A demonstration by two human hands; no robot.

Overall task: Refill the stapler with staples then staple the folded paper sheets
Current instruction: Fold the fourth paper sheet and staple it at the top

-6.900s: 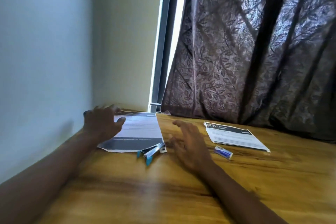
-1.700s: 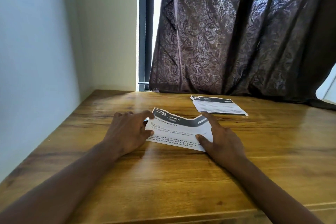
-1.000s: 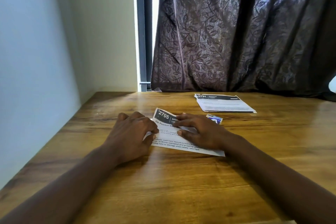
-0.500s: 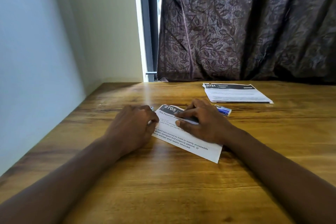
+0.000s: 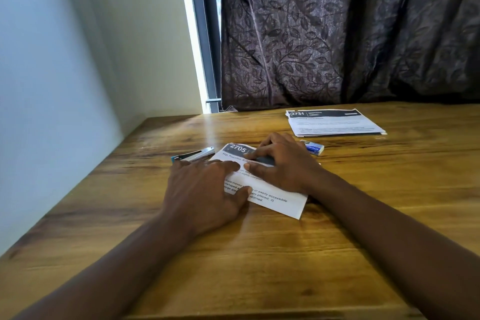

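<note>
A folded printed sheet (image 5: 275, 201) headed "2705" lies flat on the wooden table (image 5: 259, 254) in front of me. My left hand (image 5: 205, 192) presses on its left edge, thumb and forefinger on the paper. My right hand (image 5: 283, 163) lies across its upper part with the fingers spread flat. A small blue and silver stapler (image 5: 193, 155) rests on the table just behind my left hand, untouched. A small blue box of staples (image 5: 313, 147) sits just right of my right hand.
A second stack of printed sheets (image 5: 333, 122) headed "2731" lies at the back right of the table. A pale wall (image 5: 52, 86) borders the table on the left. A dark patterned curtain (image 5: 337, 34) hangs behind its far edge.
Both hands keep pressing the folded sheet. My left hand has slid further onto the paper. The view has shifted, and the stapler now shows behind my left hand.
</note>
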